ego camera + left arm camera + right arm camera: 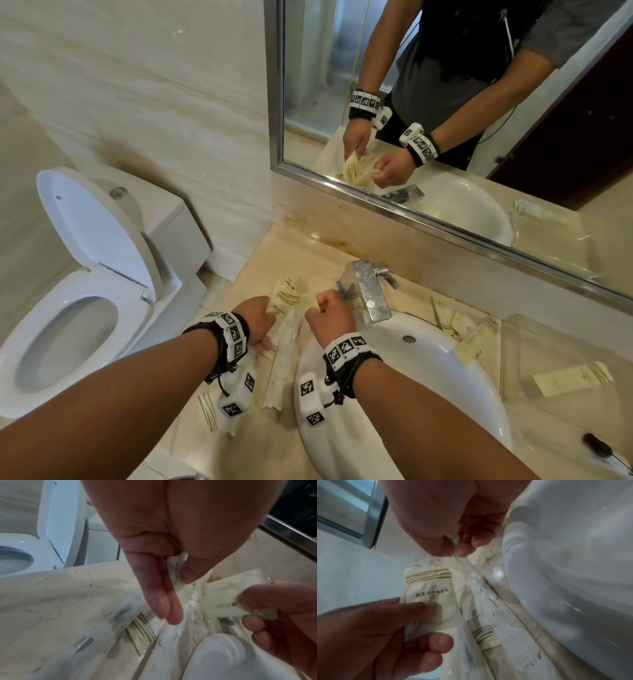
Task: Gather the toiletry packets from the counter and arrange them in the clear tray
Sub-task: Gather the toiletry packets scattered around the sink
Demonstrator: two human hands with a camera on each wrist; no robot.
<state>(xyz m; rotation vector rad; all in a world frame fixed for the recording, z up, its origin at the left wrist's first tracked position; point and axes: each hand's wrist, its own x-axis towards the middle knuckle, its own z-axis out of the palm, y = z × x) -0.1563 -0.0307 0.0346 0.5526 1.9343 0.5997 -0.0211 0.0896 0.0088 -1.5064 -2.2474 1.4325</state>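
Beige marble counter (260, 260), white sink (442, 370) set in it. Left hand (257, 320) pinches a cream packet (429, 599) between thumb and fingers, clearest from the right wrist; its two outer fingers (164, 601) are seen extended from the left wrist. Right hand (330, 317) is curled, pinching the edge of a clear wrapper (462, 562); contents blurred. More loose packets (455, 325) lie right of the faucet (366, 291). One packet (572, 378) is seen inside the clear tray (513, 342), head view only. Tray is cut off at the right.
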